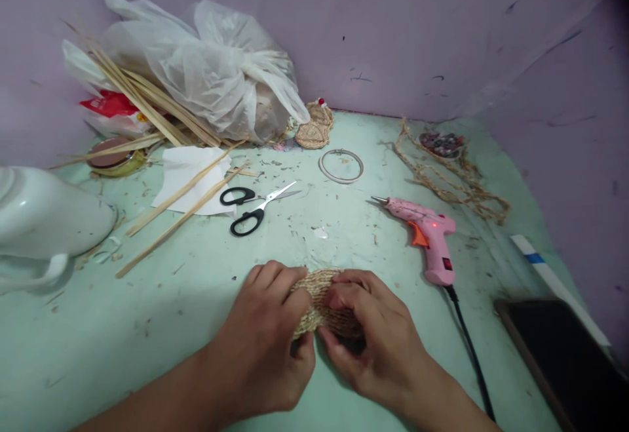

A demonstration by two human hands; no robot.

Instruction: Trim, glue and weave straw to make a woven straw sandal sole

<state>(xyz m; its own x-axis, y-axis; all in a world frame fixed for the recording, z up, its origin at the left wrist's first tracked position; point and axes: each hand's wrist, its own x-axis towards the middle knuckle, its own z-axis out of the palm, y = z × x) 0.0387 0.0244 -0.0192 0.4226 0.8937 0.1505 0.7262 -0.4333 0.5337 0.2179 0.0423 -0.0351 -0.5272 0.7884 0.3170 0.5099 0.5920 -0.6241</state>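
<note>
A small piece of coiled, woven straw point(320, 282) is held low over the front middle of the table, partly covered by my fingers. My left hand point(270, 337) grips its left side, fingers curled over the top and thumb below. On the other side, my right hand point(376, 327) pinches the piece between thumb and bent fingers. The two thumbs nearly meet at its lower edge. Beyond my hands lie black-handled scissors point(254, 214), blades parted, and to the right a pink glue gun point(423, 229) with a lit red light.
A white jug point(59, 216) lies at the left. Dry straw strips point(181, 216) cross a white paper point(189, 163). Behind are a tied plastic bag point(216, 71), woven straw pieces point(314, 127) and a metal ring point(341, 166). Braided cord point(452, 183) and a phone point(565, 360) are at right.
</note>
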